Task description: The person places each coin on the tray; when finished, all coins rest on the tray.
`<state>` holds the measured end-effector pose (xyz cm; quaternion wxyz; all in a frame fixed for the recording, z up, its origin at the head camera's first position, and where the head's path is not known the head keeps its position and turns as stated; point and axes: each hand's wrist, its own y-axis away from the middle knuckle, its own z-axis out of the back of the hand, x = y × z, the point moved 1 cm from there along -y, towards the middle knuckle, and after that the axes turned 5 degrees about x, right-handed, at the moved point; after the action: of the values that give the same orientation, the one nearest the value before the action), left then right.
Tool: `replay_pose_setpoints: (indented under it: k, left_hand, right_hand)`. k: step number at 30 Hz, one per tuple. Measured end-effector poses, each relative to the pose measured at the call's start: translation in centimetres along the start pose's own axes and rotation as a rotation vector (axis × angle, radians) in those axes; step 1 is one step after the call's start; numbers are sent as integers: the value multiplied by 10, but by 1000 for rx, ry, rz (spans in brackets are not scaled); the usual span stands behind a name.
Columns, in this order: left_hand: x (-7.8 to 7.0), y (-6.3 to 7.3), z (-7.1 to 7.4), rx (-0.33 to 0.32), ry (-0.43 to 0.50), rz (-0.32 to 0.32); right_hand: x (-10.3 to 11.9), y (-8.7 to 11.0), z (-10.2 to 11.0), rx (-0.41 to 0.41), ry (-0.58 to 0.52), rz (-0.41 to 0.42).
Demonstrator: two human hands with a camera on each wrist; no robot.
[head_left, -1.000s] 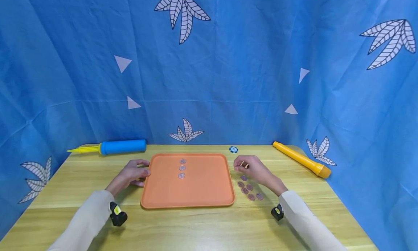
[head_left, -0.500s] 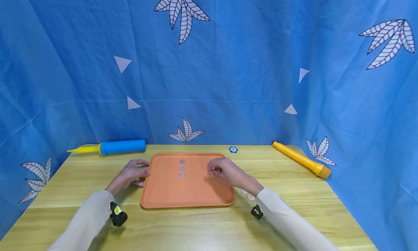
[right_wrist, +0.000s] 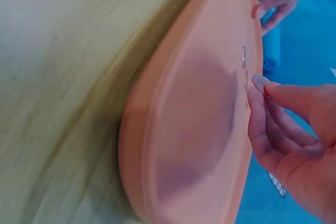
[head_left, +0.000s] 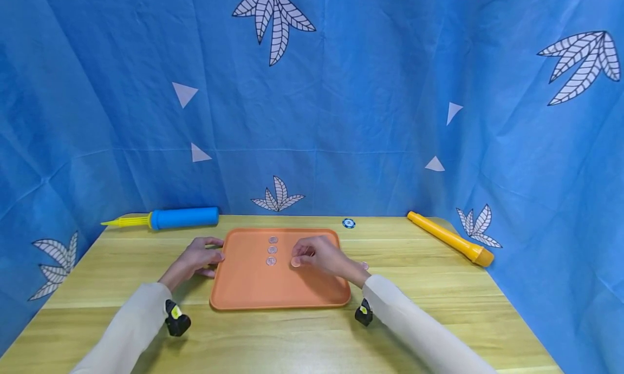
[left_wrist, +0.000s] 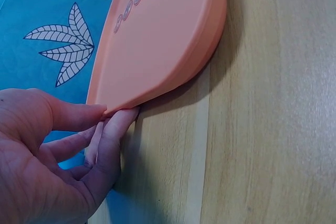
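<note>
An orange tray [head_left: 273, 293] lies on the wooden table, with three silvery coins [head_left: 272, 250] in a column left of its middle. My left hand [head_left: 199, 258] grips the tray's left edge; in the left wrist view its thumb [left_wrist: 79, 116] lies on the rim and the fingers come from beneath. Over the tray, just right of that column, my right hand [head_left: 319, 255] pinches another coin [right_wrist: 259, 83] between thumb and fingertips. The coin stays above the tray surface in the right wrist view. One more coin [head_left: 364, 266] shows on the table beyond the right forearm, which hides the others there.
A blue and yellow hand pump [head_left: 182, 218] lies at the back left. A blue-and-white poker chip [head_left: 348, 223] sits behind the tray, and a yellow-orange microphone-shaped tube [head_left: 450, 237] at the back right. Blue cloth [head_left: 317, 119] hangs behind the table.
My right hand has moved left from beside the loose coins to over the tray, carrying a coin. The left hand and the tray have kept their places.
</note>
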<state>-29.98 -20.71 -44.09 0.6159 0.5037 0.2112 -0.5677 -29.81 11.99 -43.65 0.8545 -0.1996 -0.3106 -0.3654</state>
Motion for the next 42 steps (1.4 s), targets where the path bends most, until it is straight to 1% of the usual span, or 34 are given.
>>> replay_pose_setpoints:
  k: [4, 7, 15, 18, 23, 27, 34, 42]
  left_hand:
    - [0, 0, 0, 0, -2, -3]
    - [0, 0, 0, 1, 0, -2]
    - [-1, 1, -1, 1, 6, -16]
    - [-1, 1, -2, 0, 12, -28]
    - [0, 1, -3, 1, 26, -40]
    - [0, 2, -2, 1, 28, -37]
    - [1, 1, -2, -5, 22, -16]
    - [0, 1, -2, -2, 34, -20]
  right_hand:
    - [0, -7, -7, 30, -111, -41]
    - [2, -11, -14, 53, -173, -74]
    - [9, -24, -28, 70, -212, -108]
    - [11, -29, -32, 65, -229, -122]
    - [14, -34, -37, 85, -265, -144]
    - [16, -35, -39, 89, -263, -166]
    - [21, -36, -41, 83, -224, -213]
    - [24, -37, -41, 90, -187, -313]
